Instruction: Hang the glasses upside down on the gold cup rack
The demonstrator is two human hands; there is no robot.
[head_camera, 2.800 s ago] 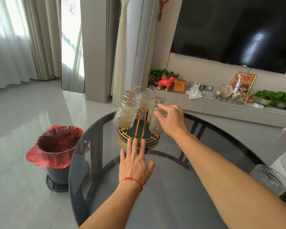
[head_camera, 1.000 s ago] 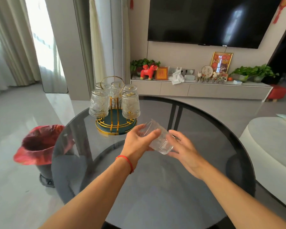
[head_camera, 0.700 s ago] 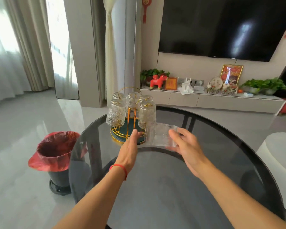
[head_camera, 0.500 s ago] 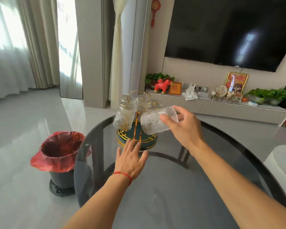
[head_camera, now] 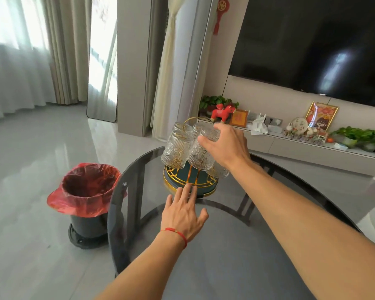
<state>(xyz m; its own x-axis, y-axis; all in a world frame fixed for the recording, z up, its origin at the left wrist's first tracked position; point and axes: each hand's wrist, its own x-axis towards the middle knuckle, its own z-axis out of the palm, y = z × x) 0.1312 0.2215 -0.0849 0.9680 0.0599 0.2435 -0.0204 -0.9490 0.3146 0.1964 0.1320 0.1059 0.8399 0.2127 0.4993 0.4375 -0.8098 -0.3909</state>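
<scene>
On the dark round glass table, head view, the gold cup rack stands just beyond the left hand's fingertips; the left hand lies flat, palm down, fingers spread and closed on nothing, the longest of them touching or nearly touching the near rim of the rack's green base; whether they press on it cannot be told.

Above and beyond those fingers, the right hand is curled over the base of an upside-down ribbed glass, thumb on the near side and the other digits wrapped behind; the glass is tilted, its mouth low over the rack's uprights; whether it already sits on a peg cannot be seen, the wire being hidden behind the glass.

Left of the right-hand fingers a second glass hangs upside down; under the right wrist another glass shows its rim; further glasses hang behind, their number uncertain.

Judgement: most of the glasses appear hung; the held one is at the seating stage; release remains, and no loose glass is visible on the table.

Beyond the table's left edge stands a bin with a red liner.
</scene>
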